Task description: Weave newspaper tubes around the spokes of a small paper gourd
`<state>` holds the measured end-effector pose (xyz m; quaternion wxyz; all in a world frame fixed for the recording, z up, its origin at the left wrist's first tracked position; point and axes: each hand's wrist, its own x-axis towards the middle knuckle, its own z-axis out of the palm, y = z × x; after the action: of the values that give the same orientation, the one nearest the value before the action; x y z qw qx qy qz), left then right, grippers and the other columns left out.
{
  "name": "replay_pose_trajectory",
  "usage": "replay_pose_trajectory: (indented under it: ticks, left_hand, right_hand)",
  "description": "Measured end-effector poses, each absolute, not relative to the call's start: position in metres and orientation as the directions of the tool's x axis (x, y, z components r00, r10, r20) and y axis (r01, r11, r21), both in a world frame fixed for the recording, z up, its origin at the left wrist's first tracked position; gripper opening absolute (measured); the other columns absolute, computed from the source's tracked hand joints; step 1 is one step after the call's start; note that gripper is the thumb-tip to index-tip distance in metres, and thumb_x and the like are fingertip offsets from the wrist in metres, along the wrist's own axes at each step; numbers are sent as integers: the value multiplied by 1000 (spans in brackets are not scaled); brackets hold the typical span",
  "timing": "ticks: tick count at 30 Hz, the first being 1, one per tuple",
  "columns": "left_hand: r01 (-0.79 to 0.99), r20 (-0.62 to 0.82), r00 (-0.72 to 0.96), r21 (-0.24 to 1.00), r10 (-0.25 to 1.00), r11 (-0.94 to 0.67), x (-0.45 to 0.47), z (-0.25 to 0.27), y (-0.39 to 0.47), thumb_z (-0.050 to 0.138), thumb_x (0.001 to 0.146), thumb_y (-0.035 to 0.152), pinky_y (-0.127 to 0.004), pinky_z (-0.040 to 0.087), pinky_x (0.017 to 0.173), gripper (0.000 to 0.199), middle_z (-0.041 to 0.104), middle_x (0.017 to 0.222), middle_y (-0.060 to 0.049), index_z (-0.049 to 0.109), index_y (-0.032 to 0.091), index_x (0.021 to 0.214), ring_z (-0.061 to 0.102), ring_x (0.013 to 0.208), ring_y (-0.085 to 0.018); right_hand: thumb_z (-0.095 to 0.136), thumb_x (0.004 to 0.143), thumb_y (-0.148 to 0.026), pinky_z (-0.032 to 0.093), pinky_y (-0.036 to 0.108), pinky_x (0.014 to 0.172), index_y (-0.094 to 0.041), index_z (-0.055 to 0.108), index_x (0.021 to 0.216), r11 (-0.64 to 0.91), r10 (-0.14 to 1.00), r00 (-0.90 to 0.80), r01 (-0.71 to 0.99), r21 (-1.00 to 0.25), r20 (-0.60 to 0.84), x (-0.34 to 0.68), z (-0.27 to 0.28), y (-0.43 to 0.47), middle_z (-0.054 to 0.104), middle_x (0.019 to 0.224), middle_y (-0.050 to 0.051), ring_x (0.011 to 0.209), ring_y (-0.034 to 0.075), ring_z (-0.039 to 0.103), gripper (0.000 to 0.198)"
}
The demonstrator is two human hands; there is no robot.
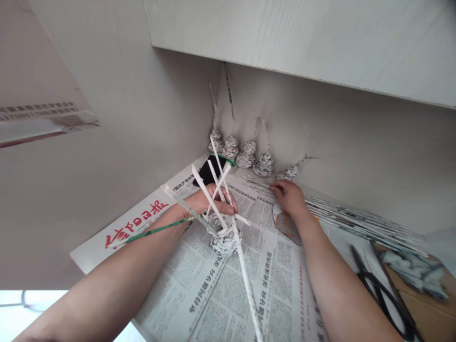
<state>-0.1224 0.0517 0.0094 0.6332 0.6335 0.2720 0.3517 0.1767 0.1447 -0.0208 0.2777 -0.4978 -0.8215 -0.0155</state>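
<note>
Surface: a work area spread with newspaper sheets (pixel 281 285), closely printed in black, with large red characters (pixel 137 223) along the left side.

Near right: one pair of black scissors (pixel 362 270) with looped handles; beyond it, a crumpled grey cloth (pixel 416 275) is laid on brown cardboard (pixel 423 313).

Centre: one woven piece (pixel 224 242), rounded and ridged, is held above the newspaper by the left hand (pixel 215 198), its thumb and fingers clamped at the upper part. Stiff white paper rods (pixel 243 266) are splayed from it, mostly upward, one toward the viewer; a flatter green-marked strip (pixel 156 231) is trailed leftward across the forearm.

Right of centre: one flat piece of board (pixel 285 225), orange-marked and angular, is partly covered by the right wrist. Slender printed-paper sticks (pixel 359 222) are laid in a long bundle along the back wall (pixel 320 142). Near their left ends is placed the right hand (pixel 290 195), thumb and forefinger drawn close (whether a stick is pinched cannot be told).

Far: one black phone (pixel 210 172), lying flat; five gourd-shaped woven pieces (pixel 246 154), coarsely coiled, with twisted stems, four upright and the rightmost tilted.

Enclosure: plain greyish walls, overhung by a pale panel (pixel 302 38).
</note>
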Motion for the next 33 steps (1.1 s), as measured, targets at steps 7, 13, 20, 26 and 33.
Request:
replay_pose_trajectory:
  ticks: [7,13,20,26,33]
  left_hand:
    - [-117,117,546,991,830,-62,-128,14,54,82,62,35,-26,48,64,28,66,67,-5,73,13,76,60,65,-15]
    - [-75,122,579,992,806,-97,-126,10,54,80,65,34,-24,48,64,24,67,68,-4,74,14,77,60,65,-13]
    - [-52,105,580,994,808,-92,-127,12,52,79,66,32,-24,48,63,23,68,70,-4,73,14,79,62,66,-12]
    - [-58,107,502,994,858,-91,-128,19,48,78,68,26,-24,48,66,19,69,71,-5,72,11,78,61,68,-12]
    - [-82,117,327,992,938,-95,-129,27,52,83,59,28,-25,48,61,25,68,63,-4,72,10,73,60,63,-13]
  right_hand:
    - [50,85,-24,46,32,74,-20,68,85,504,806,-344,826,-254,482,177,-19,145,70,83,6,80,21,62,19]
    - [51,85,-23,47,33,80,-19,70,87,489,818,-338,834,-253,466,178,-26,147,71,88,8,85,22,64,19]
    - [51,85,-25,46,33,78,-20,71,87,484,810,-332,843,-233,483,177,-21,144,72,87,7,83,22,63,21]
    - [52,84,-28,46,33,75,-21,71,85,495,797,-328,836,-238,507,173,-11,139,72,83,6,79,22,62,21]
    - [57,82,-31,46,32,76,-22,72,84,501,780,-286,818,-282,557,172,8,134,72,83,4,79,21,64,17]
